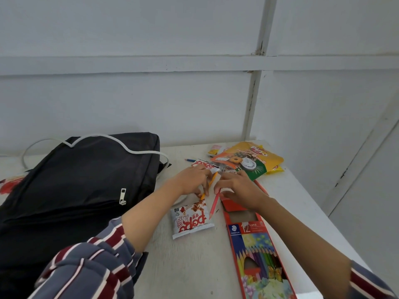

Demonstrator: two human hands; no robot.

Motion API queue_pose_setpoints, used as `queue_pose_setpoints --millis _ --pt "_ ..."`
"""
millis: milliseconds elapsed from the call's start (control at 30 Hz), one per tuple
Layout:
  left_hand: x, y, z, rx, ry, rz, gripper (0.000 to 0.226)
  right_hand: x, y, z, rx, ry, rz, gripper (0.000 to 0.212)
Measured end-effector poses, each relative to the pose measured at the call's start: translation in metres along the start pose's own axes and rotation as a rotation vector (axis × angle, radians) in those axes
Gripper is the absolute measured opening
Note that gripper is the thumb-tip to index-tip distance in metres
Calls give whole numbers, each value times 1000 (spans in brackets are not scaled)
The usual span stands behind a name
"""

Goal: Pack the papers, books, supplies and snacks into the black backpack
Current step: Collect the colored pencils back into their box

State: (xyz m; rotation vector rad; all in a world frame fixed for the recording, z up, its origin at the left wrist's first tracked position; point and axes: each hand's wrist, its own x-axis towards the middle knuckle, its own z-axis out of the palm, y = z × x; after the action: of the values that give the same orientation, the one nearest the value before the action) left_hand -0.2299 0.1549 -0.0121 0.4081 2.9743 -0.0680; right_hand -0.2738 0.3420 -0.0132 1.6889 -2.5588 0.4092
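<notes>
Pencil box (257,255): one, nearest on the counter (194,266) at the right. Its flap is open at the far end and the window shows mostly bare card.
Near snack packet (191,221): one white-and-red packet, lying flat just left of the box.
Right hand (239,188): over the box's open flap, its fingertips pinching the upper end of a pink pencil (213,206) whose tip points back toward the person.
Left hand (192,180): fingers curled round a yellow pencil (212,179), close beside the right hand.
Step in hand: by my reading, gathering the loose pencils so they can go back into the box before it is packed.
Next move: probably line the two pencils up, slide them through the open flap and close it. The blue pencil needs fetching too.
Far snack packet (201,164): a second white-and-red one, just past the left hand.
Blue pencil (190,160): one, loose beyond that packet.
Loose pencils: three for certain. A red strip right of the right hand may be a fourth, but I cannot tell.
Cookie bag (248,160): one, with a yellow packet (277,168) partly under it.
Black backpack (82,180): one, lying flat at the left, with a white cord (129,149) across it. I cannot tell whether any compartment is open.
Snacks: four counted here, all outside the backpack.
Papers, books: none in view.
</notes>
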Motion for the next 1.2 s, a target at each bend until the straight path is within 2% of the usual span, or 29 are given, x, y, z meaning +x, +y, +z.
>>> queue_pose_setpoints --millis 200,567,767,867,1200 --pt "4 -4 -4 29 -2 61 21 -8 3 1 -21 3 9 20" --pt "3 -3 -6 -55 0 81 17 -19 18 2 48 164 4 12" --pt "0 -6 -4 -264 81 42 13 -19 26 4 196 246 -15 14" --pt "-3 -5 -4 -369 147 29 13 -19 24 -1 302 293 34 14" --pt "-13 14 1 -447 187 75 15 -23 19 -8 540 359 115 22"
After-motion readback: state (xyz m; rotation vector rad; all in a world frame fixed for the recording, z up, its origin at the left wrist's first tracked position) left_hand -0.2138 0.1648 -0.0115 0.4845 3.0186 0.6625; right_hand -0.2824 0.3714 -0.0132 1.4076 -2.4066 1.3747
